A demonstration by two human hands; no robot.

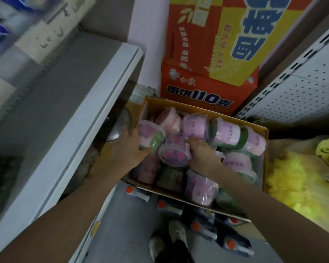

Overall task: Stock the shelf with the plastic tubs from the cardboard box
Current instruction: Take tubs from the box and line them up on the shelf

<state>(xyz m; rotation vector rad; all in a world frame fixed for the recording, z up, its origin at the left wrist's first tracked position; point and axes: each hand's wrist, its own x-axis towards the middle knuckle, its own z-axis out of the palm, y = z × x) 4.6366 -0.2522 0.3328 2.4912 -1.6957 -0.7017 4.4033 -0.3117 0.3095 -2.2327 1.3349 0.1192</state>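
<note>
An open cardboard box [199, 106] on the floor holds several clear plastic tubs with pink-purple labels, lying at odd angles. My left hand [130, 147] grips a tub with green contents [150, 135] at the box's left side. My right hand [201, 154] is curled round a tub with pink-purple contents [174, 153] in the middle of the box. More tubs, such as one at the far right [254, 139] and one at the near edge [201, 186], lie around both hands. The grey shelf [95, 103] runs along the left.
Stacked red and yellow noodle cartons [207, 59] stand behind the box. A perforated white shelf panel [300, 86] rises on the right above yellow bags [300, 179]. Dark bottles with orange caps [198, 226] lie on the floor by my shoes [167, 240].
</note>
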